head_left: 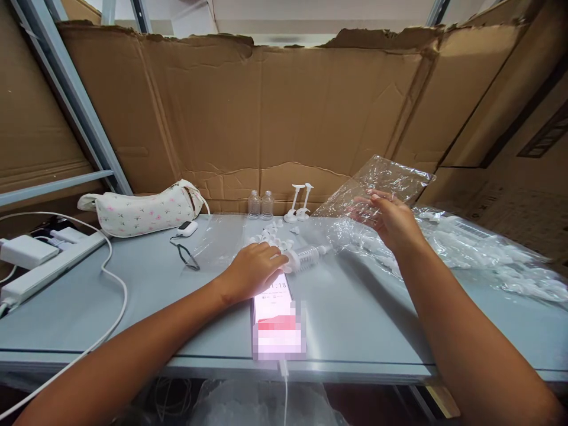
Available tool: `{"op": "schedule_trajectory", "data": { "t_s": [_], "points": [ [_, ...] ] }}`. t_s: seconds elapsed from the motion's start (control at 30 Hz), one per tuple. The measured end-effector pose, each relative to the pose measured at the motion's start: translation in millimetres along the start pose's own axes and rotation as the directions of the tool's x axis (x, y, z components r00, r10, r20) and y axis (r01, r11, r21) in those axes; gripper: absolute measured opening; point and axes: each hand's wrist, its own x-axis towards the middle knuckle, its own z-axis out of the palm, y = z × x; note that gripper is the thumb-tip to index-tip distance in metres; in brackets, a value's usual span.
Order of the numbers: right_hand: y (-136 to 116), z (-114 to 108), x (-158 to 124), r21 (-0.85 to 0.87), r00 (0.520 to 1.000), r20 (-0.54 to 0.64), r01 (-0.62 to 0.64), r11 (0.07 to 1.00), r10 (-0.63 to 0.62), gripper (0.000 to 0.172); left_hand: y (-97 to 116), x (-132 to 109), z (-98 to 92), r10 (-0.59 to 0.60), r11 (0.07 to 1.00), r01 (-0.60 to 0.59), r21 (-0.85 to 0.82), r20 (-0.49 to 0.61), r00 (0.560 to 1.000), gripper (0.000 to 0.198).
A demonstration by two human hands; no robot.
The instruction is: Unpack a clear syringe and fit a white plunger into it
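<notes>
Over the top end of a lit phone (271,299), my left hand (255,269) is closed, its fingers at the flanged end of a clear plastic syringe (306,258) that points right. My right hand (386,216) is raised, its fingers pinching a thin clear plastic bag (397,177) that hangs down to the table. Beyond my left hand lie small white plastic pieces (271,235) in a loose pile. Two small clear bottles (260,205) and two white stems with round bases (299,204) stand at the back, against the cardboard.
Clear bags of white pieces (483,248) spread over the right side. A patterned pouch (148,207), a small white device with a dark strap (187,229) and a white power strip (53,269) lie left. Cardboard (302,112) walls the back; a cable (284,384) hangs off the front edge.
</notes>
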Motion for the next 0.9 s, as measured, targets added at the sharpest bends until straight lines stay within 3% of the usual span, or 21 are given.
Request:
{"op": "schedule_trajectory", "data": {
  "t_s": [0.27,0.4,0.57,0.63,0.73,0.9],
  "points": [
    [0,0,1,0.183,0.995,-0.063,0.093,0.979,-0.083,0.013,2,-2,-4.6,-0.009,0.999,0.008,-0.031,-0.042,0.999,0.023],
    [-2,4,-4,0.294,0.996,0.075,0.021,0.956,-0.045,0.013,5,-3,-3.6,-0.023,0.999,0.022,-0.041,-0.035,0.999,0.028],
    [7,17,-17,0.228,0.959,0.26,-0.171,0.959,0.11,0.016,11,-3,-12.0,-0.139,0.965,0.113,-0.235,-0.096,0.986,0.025],
    [14,23,-23,0.175,0.929,0.338,-0.219,0.96,0.15,0.016,9,-4,-18.3,-0.272,0.893,0.195,-0.406,-0.14,0.952,0.023],
    [21,30,-31,0.131,0.882,0.436,-0.262,0.956,0.182,0.017,-1,-7,-23.9,-0.487,0.697,0.273,-0.663,-0.158,0.859,0.024],
    [26,36,-43,0.091,0.798,0.559,-0.332,0.939,0.228,0.024,-18,-12,-19.3,-0.63,0.439,0.31,-0.843,-0.042,0.776,0.05]
  ]
}}
